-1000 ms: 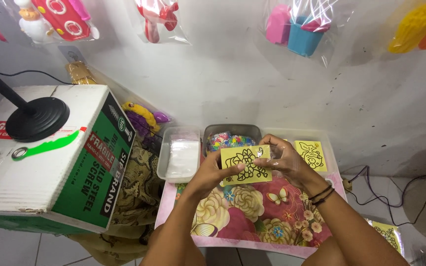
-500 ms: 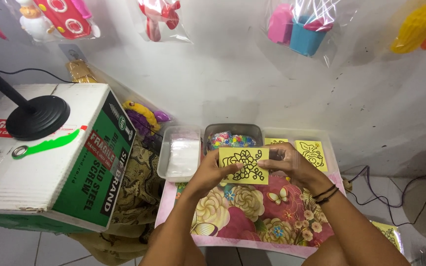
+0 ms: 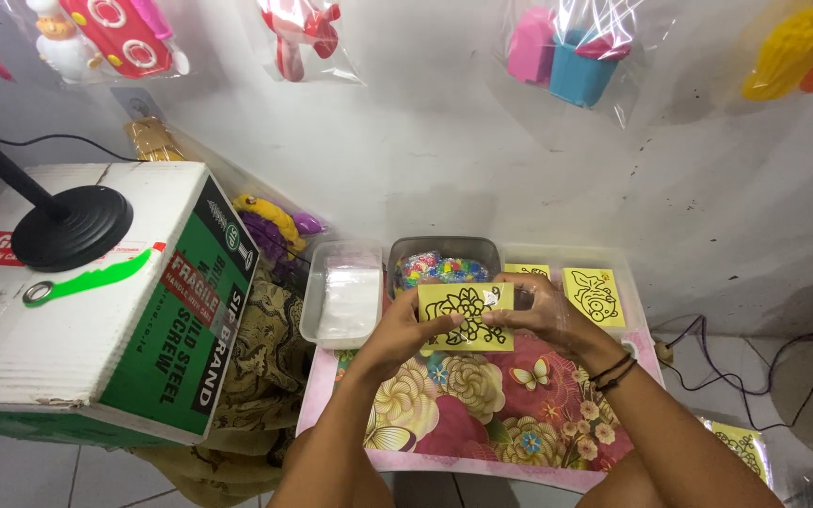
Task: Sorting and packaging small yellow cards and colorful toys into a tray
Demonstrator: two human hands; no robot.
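A small yellow card (image 3: 464,316) with a black flower outline is held up between both hands above a pink floral tray (image 3: 482,414). My left hand (image 3: 399,334) pinches the card's left edge. My right hand (image 3: 540,315) grips its right edge, with dark bands on that wrist. Behind the card stands a grey tub (image 3: 444,256) of small multicoloured pieces. To its left sits a clear tub (image 3: 342,293) holding clear plastic bags. More yellow outline cards (image 3: 594,295) lie in a clear tray at the right.
A large white and green cardboard box (image 3: 96,301) stands at the left with a black round stand base (image 3: 72,226) and a green strip on top. Bagged plastic toys (image 3: 571,52) hang on the white wall. Cables (image 3: 755,372) trail over the tiled floor at the right.
Both hands have lifted the yellow card slightly and shifted it a little to the left; their grip on its two edges is unchanged.
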